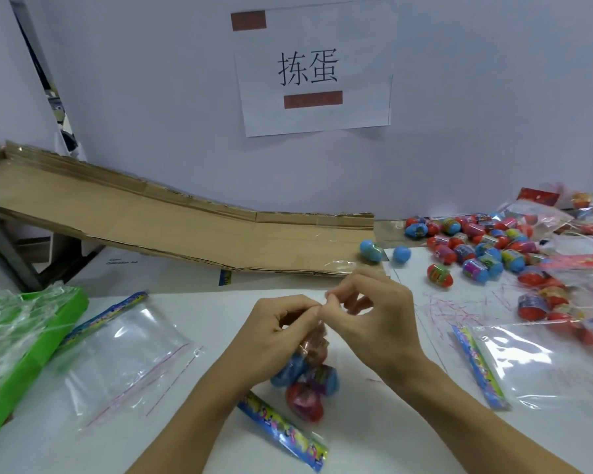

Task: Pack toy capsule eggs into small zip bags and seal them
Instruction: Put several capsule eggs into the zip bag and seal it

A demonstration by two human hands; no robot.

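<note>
Nearest in, a small zip bag [305,381] hangs mouth-up over the white table [213,313], three capsule eggs [303,401] bunched low inside: two blue, one red. Left hand [281,331] and right hand [374,309] meet right above them, fingertips pinching the bag's top edge side by side, so the seal line runs left to right between the two grips. One empty zip bag [124,357] lies flat at left. Farther back right, loose eggs [476,248] heaped, too many to count, beside one cardboard chute [172,227].
</note>
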